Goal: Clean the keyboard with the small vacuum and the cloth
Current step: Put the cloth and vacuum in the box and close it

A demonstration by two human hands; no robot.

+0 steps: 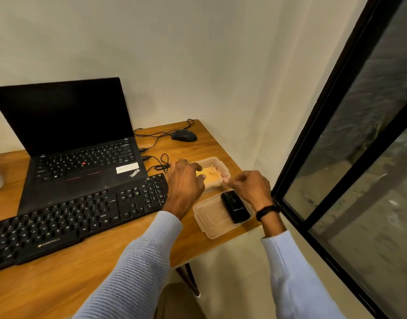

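Note:
The black keyboard (71,217) lies along the front of the wooden desk. To its right stands an open clear plastic container (217,162) with something pale yellow (211,177) inside, perhaps the cloth. My left hand (184,183) grips the container's left end, thumb at the far rim and fingers at the near one. My right hand (250,186) has curled fingers that pinch the rim at the near right corner. The small black vacuum (235,207) lies just in front on the container's lid (211,223), touched by neither hand.
An open black laptop (82,162) sits behind the keyboard. A black mouse (184,135) and loose cables (159,161) lie at the back right. The desk's right edge (250,229) is close to the lid. A black-framed window (336,134) runs along the right.

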